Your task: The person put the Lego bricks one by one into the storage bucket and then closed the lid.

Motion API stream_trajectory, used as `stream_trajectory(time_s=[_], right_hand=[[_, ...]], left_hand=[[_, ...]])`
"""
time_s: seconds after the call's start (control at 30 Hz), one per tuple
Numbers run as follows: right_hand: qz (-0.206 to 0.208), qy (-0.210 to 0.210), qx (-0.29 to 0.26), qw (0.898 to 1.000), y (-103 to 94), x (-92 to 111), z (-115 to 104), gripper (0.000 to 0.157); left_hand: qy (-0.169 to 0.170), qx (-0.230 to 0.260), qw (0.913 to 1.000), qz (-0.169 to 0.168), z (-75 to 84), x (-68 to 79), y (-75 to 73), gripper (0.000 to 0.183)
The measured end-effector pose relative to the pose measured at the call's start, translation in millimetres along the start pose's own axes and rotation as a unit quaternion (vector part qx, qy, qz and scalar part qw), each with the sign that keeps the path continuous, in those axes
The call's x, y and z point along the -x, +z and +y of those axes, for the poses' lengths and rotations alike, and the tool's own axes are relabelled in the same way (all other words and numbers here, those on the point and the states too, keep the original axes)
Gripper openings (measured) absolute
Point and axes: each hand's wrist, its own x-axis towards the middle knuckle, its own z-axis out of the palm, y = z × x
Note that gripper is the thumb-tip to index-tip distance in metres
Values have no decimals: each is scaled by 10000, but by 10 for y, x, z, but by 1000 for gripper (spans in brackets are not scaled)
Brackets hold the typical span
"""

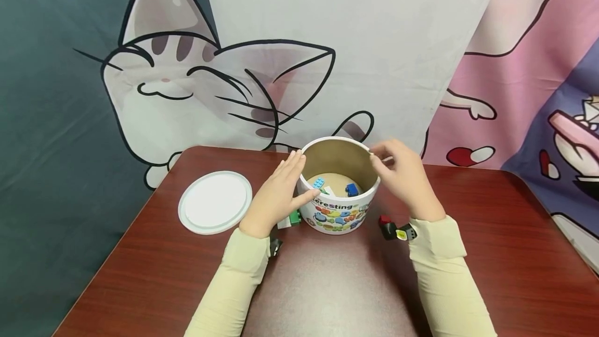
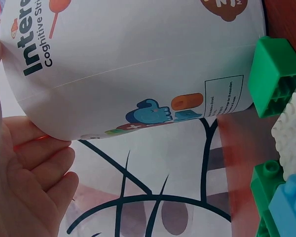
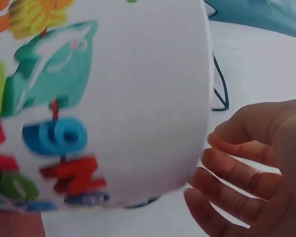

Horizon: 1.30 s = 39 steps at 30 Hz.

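A white printed bucket [image 1: 336, 215] stands open on the table, a light blue brick [image 1: 318, 183] and a dark blue brick [image 1: 352, 190] on its floor beside white and green pieces. My left hand [image 1: 280, 191] rests at the bucket's left rim, fingers nearly straight and thumb along the front. In the left wrist view, those fingers [image 2: 44, 158] lie against the bucket's outside. At the right rim is my right hand [image 1: 398, 173], fingers loosely bent. Nothing shows between its fingers [image 3: 232, 192] in the right wrist view, where their tips meet the rim's edge.
A round white lid [image 1: 215, 202] lies on the brown table [image 1: 323, 290], left of the bucket. Beside the bucket's base sit a green brick [image 2: 274, 74], a white brick [image 2: 293, 128] and a blue brick [image 2: 291, 200]. A red brick [image 1: 385, 219] lies near my right wrist.
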Motion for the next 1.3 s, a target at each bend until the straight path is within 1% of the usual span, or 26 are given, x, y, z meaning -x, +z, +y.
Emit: stream_trajectory(time_s=[0.1,0.23,0.37,0.47,0.67,0.8,0.9,1.03,1.13,1.3], right_hand=[[-83,299,126,9994,-56,75,52,8],[-536,651,296,9960,-117,172,143,9],[-1024,804,501,9902,-148,254,240,9],[-1392,758,586,9856,-145,297,314,7],[-2270,702,632,9693,-98,343,447,4],[-2486,670,778,9631,-58,363,522,8],[-2644,849,819,9572,-45,377,555,8],[-3148,1221,722,9385,-25,396,566,9],[-3425,1345,624,9278,3,412,563,13],[-3600,1328,648,9212,43,452,582,15]], left_hand=[[26,14,10000,17,-5,0,5,84],[22,-2,10000,4,-14,-6,13,84],[-23,-10,10000,-35,-16,-5,17,84],[-54,-9,10000,-62,-14,-1,14,84],[-54,15,10000,-46,-6,0,11,84],[-60,25,10000,-47,-6,-4,15,84],[-46,41,10000,-15,-10,-2,21,83],[-13,55,10000,67,-22,4,33,82],[9,64,9999,112,-27,6,34,82],[29,77,9999,108,-15,5,28,82]])
